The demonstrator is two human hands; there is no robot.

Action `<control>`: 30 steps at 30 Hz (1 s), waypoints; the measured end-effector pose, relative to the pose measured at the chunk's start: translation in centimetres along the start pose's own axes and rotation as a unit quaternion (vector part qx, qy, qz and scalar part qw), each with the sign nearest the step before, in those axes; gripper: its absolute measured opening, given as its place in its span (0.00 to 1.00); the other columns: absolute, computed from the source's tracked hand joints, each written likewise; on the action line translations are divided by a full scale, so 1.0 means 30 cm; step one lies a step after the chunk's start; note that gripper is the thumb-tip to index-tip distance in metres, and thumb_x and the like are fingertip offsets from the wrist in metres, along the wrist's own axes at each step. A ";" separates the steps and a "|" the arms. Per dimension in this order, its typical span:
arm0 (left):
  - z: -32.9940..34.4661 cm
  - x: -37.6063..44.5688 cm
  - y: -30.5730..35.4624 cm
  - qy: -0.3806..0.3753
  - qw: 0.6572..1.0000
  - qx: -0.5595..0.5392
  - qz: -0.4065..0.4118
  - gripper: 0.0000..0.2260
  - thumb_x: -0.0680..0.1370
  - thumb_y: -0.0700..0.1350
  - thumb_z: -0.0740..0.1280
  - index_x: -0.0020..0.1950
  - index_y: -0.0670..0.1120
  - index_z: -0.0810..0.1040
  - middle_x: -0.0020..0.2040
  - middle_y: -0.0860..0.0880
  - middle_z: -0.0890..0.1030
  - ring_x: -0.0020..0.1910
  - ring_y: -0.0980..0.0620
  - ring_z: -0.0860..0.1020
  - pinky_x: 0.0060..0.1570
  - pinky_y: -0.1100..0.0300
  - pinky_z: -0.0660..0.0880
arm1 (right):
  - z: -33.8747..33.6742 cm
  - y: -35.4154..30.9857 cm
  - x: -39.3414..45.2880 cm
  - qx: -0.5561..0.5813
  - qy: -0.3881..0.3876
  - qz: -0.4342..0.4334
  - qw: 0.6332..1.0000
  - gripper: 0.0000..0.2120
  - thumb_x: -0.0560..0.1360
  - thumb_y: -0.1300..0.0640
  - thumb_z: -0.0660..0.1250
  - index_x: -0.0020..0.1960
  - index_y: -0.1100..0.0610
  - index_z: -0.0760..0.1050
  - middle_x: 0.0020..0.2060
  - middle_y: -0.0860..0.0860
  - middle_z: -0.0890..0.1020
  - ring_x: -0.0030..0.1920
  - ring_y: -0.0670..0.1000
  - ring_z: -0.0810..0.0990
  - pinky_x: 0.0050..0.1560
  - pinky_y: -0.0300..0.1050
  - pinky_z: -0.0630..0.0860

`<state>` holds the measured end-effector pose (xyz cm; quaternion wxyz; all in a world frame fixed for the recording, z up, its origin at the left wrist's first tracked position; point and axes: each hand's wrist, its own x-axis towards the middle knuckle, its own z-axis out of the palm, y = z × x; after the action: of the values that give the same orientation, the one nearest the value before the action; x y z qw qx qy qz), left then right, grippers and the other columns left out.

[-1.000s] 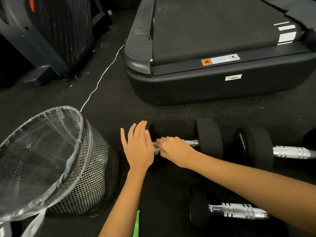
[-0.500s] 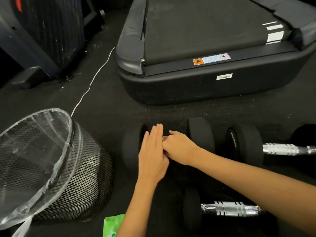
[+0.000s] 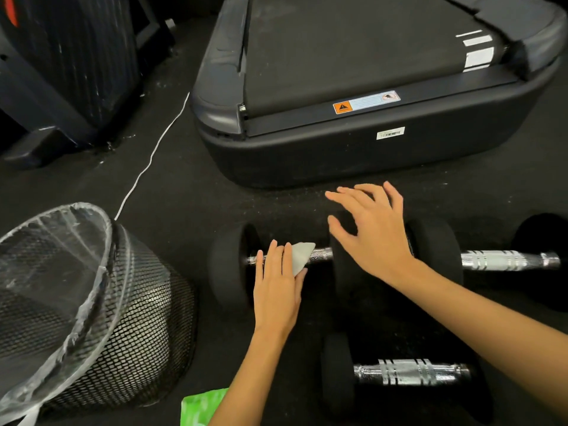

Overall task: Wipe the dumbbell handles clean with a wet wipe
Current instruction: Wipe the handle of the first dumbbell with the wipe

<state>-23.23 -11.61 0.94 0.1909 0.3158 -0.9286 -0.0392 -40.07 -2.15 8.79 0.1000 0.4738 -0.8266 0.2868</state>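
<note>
Dumbbell (image 3: 233, 265) laid on the floor in front of the treadmill (image 3: 353, 155), wet wipe (image 3: 302, 256) pressed on its chrome handle (image 3: 321, 254) by the flat-fingered left hand (image 3: 278, 287), right hand (image 3: 373, 235) spread, relaxed, held over the dumbbell's right weight, mesh bin (image 3: 92, 318) left of the dumbbell

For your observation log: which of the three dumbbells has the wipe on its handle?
The leftmost dumbbell, beside the mesh bin; the left hand presses the wipe there.

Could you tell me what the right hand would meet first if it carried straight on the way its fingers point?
Probably the treadmill base; the right hand points up-left toward it, though depth is unclear.
</note>
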 end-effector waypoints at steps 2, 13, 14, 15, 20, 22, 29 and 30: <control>0.016 0.026 0.005 -0.005 1.000 0.009 0.026 0.23 0.77 0.45 0.69 0.69 0.38 0.72 0.68 0.41 0.75 0.72 0.43 0.68 0.73 0.48 0.60 | 0.027 0.010 -0.035 0.020 -0.062 0.012 0.998 0.25 0.79 0.46 0.59 0.74 0.53 0.67 0.72 0.53 0.69 0.75 0.53 0.63 0.74 0.53 0.55; 0.027 -0.027 -0.039 -0.052 0.990 -0.055 0.122 0.34 0.74 0.29 0.65 0.78 0.45 0.59 0.77 0.48 0.62 0.78 0.50 0.54 0.76 0.46 0.53 | 0.086 0.014 -0.065 0.080 -0.095 0.044 0.991 0.24 0.82 0.47 0.54 0.75 0.54 0.64 0.73 0.51 0.68 0.76 0.49 0.60 0.72 0.44 0.55; 0.023 -0.022 -0.051 -0.045 0.993 -0.053 0.097 0.31 0.77 0.32 0.65 0.77 0.45 0.60 0.77 0.47 0.64 0.78 0.49 0.54 0.76 0.45 0.52 | 0.088 0.013 -0.065 0.081 -0.096 0.046 0.991 0.24 0.82 0.47 0.54 0.75 0.54 0.65 0.73 0.50 0.69 0.76 0.49 0.60 0.73 0.45 0.55; 0.018 -0.008 -0.053 -0.036 0.996 -0.049 0.070 0.27 0.79 0.36 0.63 0.77 0.45 0.62 0.76 0.46 0.66 0.78 0.48 0.54 0.76 0.45 0.51 | 0.089 0.013 -0.064 0.083 -0.094 0.047 0.991 0.24 0.82 0.47 0.54 0.75 0.54 0.65 0.73 0.50 0.69 0.76 0.49 0.60 0.73 0.44 0.55; -0.011 0.087 0.021 -0.007 0.997 -0.078 0.024 0.21 0.80 0.41 0.57 0.73 0.40 0.68 0.72 0.42 0.71 0.76 0.45 0.59 0.75 0.44 0.52 | 0.095 0.019 -0.063 0.083 -0.088 0.048 0.991 0.24 0.82 0.46 0.53 0.75 0.53 0.65 0.72 0.50 0.69 0.75 0.48 0.61 0.73 0.45 0.56; -0.020 0.107 0.034 0.003 0.993 -0.118 -0.001 0.21 0.80 0.41 0.57 0.73 0.40 0.67 0.73 0.42 0.69 0.76 0.46 0.59 0.76 0.47 0.51 | 0.099 0.021 -0.064 0.083 -0.087 0.047 0.992 0.24 0.82 0.45 0.52 0.74 0.53 0.66 0.72 0.50 0.70 0.75 0.48 0.61 0.73 0.45 0.56; 0.060 0.003 0.065 -0.042 0.990 -0.099 0.088 0.22 0.81 0.39 0.56 0.76 0.41 0.62 0.76 0.45 0.64 0.77 0.49 0.59 0.75 0.46 0.57 | 0.102 0.020 -0.077 0.105 -0.076 0.041 0.991 0.25 0.81 0.44 0.51 0.74 0.53 0.66 0.72 0.50 0.70 0.75 0.48 0.61 0.73 0.44 0.56; 0.061 -0.023 0.068 -0.037 0.990 -0.099 0.088 0.23 0.81 0.39 0.56 0.77 0.42 0.61 0.77 0.46 0.63 0.77 0.51 0.58 0.76 0.47 0.55 | 0.102 0.021 -0.081 0.106 -0.075 0.041 0.991 0.24 0.81 0.45 0.52 0.74 0.53 0.66 0.72 0.49 0.70 0.75 0.48 0.62 0.73 0.45 0.57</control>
<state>-24.59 -9.66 -0.58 0.1896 0.2104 -0.9508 -0.1253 -38.99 -1.89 5.02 -0.0250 0.4674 -0.8157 0.3398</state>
